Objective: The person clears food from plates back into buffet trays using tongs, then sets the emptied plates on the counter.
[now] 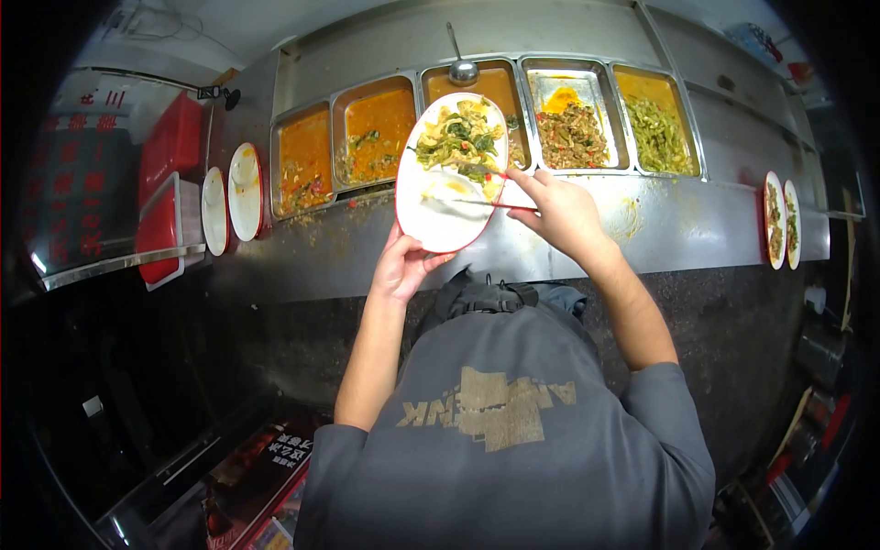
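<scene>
My left hand (401, 263) grips the lower edge of a white oval plate (456, 227) with a red rim, fingers beneath it. Cooked leafy greens with yellow and red bits (458, 137) cover the plate's far half; the near half shows mostly bare white with some sauce. In my right hand (559, 213) are metal tongs (495, 203), their two arms apart over the plate's middle. The plate is held above the counter, partly hiding a brown-sauced food pan (495, 82) in which a ladle (463, 71) rests.
Pans of orange, saucy food (304, 156) (376, 124) stand left; a pan of minced food (573, 137) and one of green vegetables (658, 133) stand right. Used oval plates (246, 192) lie on the counter's left, food-bearing plates (775, 220) at its right end. Red bins (170, 147) are far left.
</scene>
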Demonstrator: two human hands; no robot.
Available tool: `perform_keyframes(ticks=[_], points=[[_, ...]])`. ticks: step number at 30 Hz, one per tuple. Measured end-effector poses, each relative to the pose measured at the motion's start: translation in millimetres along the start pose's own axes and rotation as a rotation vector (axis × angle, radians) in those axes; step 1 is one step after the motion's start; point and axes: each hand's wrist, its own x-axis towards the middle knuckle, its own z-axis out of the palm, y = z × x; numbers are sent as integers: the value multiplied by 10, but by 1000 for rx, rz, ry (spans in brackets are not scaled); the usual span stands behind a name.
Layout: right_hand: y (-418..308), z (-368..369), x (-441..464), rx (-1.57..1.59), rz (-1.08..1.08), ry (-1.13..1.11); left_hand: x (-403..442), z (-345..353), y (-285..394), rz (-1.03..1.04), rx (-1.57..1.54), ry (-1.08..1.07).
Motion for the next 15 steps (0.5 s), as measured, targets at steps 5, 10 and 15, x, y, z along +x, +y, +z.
perform_keyframes(ticks=[5,10,15], points=[[171,-97,37,8,83,95,-11,1,9,-2,36,2],[379,-435,-93,142,117,30,-25,-6,18,4,47,29],[473,-629,-99,56,121,-144,-22,52,54,24,86,54]])
